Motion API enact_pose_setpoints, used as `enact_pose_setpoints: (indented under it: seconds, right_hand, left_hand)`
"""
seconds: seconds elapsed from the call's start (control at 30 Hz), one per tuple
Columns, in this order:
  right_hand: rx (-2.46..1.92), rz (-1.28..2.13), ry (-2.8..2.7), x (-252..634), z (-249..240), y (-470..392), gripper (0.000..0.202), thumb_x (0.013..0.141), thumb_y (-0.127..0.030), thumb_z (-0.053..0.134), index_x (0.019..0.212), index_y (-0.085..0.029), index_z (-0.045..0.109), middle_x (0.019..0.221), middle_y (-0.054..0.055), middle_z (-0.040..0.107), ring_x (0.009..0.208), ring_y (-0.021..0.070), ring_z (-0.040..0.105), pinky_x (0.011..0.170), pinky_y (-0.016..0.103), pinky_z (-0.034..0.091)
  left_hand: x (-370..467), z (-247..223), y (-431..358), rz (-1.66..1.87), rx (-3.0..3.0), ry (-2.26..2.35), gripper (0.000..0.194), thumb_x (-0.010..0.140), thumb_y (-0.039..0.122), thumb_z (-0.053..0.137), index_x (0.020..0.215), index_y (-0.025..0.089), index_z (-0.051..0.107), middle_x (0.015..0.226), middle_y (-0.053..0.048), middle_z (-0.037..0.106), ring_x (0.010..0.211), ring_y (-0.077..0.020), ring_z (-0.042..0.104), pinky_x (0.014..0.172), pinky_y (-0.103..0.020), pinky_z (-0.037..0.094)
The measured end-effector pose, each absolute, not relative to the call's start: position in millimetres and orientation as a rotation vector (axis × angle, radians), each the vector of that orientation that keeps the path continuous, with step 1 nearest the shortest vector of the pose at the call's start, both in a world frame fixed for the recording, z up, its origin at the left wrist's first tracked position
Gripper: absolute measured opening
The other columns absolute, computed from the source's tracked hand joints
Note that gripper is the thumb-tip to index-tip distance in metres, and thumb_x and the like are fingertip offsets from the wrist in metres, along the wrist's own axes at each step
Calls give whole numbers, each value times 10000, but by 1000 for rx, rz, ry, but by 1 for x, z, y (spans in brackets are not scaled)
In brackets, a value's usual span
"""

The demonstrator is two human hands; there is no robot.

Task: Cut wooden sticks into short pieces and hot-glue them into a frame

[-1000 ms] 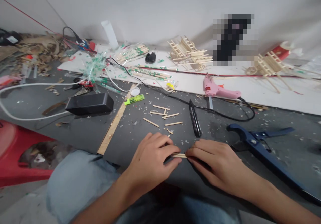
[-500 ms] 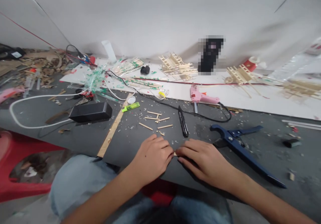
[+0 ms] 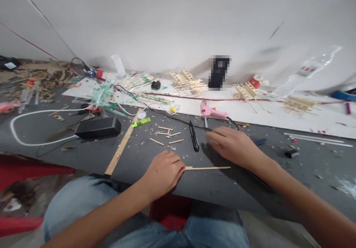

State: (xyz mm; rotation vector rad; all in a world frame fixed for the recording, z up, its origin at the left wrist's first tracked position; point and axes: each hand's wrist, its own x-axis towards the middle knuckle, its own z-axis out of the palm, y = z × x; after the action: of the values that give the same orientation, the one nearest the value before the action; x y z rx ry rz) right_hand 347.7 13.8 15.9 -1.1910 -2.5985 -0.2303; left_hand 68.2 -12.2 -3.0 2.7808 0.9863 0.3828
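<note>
My left hand (image 3: 165, 170) rests low on the grey table, fingers closed on the left end of a long thin bamboo stick (image 3: 211, 168). A shorter stick (image 3: 189, 167) lies along it, its left end also under my fingertips. My right hand (image 3: 233, 144), a little blurred, hovers to the right of a black marker pen (image 3: 194, 136), apart from the stick. Its fingers are stretched out with nothing visible in them. Beneath that hand and forearm lies the blue cutter (image 3: 260, 142), mostly hidden. Several short cut sticks (image 3: 164, 133) lie beyond my left hand.
A pink glue gun (image 3: 211, 111) stands behind the marker. Small stick-built models (image 3: 189, 82) line the white board (image 3: 278, 118) by the wall. At left are a black power adapter (image 3: 98, 128), a wooden strip (image 3: 119, 153) and a yellow-green highlighter (image 3: 141, 122).
My right hand has let go of the stick and moved up and right, over the blue cutter. The long stick now shows. My left hand stays on it; the view has shifted right.
</note>
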Motion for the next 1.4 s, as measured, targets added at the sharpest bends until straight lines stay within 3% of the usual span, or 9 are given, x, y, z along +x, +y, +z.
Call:
enact_pose_setpoints:
  seconds: [0.1, 0.17, 0.23, 0.37, 0.43, 0.53, 0.63, 0.87, 1.4]
  right_hand:
    - [-1043, -243, -2722, 321, 23, 62, 303, 879, -8, 595, 1105, -160, 729, 914, 89, 738, 815, 176, 656, 718, 300, 463]
    - [-941, -207, -2782, 315, 25, 82, 282, 946, -69, 477, 947, -113, 756, 873, 36, 743, 789, 111, 651, 725, 296, 432]
    - [-874, -172, -2798, 317, 27, 87, 428, 988, -126, 342, 831, -94, 739, 793, -1, 723, 730, 76, 627, 694, 308, 412]
    - [-981, -169, -2579, 325, 23, 43, 141, 954, -163, 539, 908, -179, 671, 709, 27, 672, 640, 144, 585, 634, 309, 445]
    - [-1264, 11, -2067, 319, 16, 6, 12, 948, -227, 603, 943, -226, 592, 680, -9, 622, 570, 140, 552, 581, 282, 456]
    - [-1467, 414, -1738, 299, -2, -42, 30, 982, -284, 585, 970, -259, 572, 725, -19, 631, 551, 135, 580, 484, 249, 437]
    - [-1554, 596, -1619, 283, -19, -65, 67, 996, -314, 577, 1015, -266, 620, 787, -8, 690, 648, 156, 680, 558, 245, 514]
    - [-1803, 561, -1507, 273, -21, -63, 173, 944, -394, 621, 840, -256, 633, 566, -48, 570, 449, 126, 516, 418, 235, 395]
    - [-1962, 610, -1448, 265, -10, -59, 191, 924, -369, 600, 772, -254, 617, 543, -59, 536, 460, 118, 471, 445, 253, 334]
  left_hand:
    - [67, -5, -12, 408, 2781, 991, 212, 1002, 201, 560, 856, 175, 711, 795, -30, 699, 771, -196, 629, 707, -350, 393]
    - [66, -7, -12, 414, 2773, 989, 218, 1007, 207, 552, 863, 175, 713, 800, -29, 701, 776, -200, 630, 710, -354, 393]
    - [66, -8, -12, 413, 2764, 982, 222, 1010, 211, 547, 869, 176, 714, 810, -27, 705, 779, -202, 631, 713, -357, 391]
    - [65, -10, -12, 420, 2736, 967, 229, 1011, 191, 535, 869, 180, 713, 811, -23, 698, 767, -202, 620, 716, -362, 391]
    - [66, -12, -11, 444, 2707, 954, 226, 1012, 179, 530, 884, 185, 717, 822, -22, 703, 772, -202, 619, 723, -365, 401]
    - [68, -14, -11, 502, 2658, 967, 193, 1003, 164, 548, 918, 192, 719, 853, -20, 717, 777, -200, 619, 749, -370, 422]
    - [69, -15, -12, 523, 2611, 988, 165, 976, 119, 571, 916, 189, 708, 849, -18, 708, 756, -197, 604, 736, -370, 430]
    - [68, -18, -16, 555, 2545, 970, 166, 970, 63, 557, 1011, 169, 678, 949, -31, 717, 821, -199, 633, 781, -377, 470]
    - [68, -18, -18, 562, 2501, 967, 185, 966, 58, 548, 1052, 167, 669, 1004, -36, 734, 879, -213, 674, 821, -391, 496]
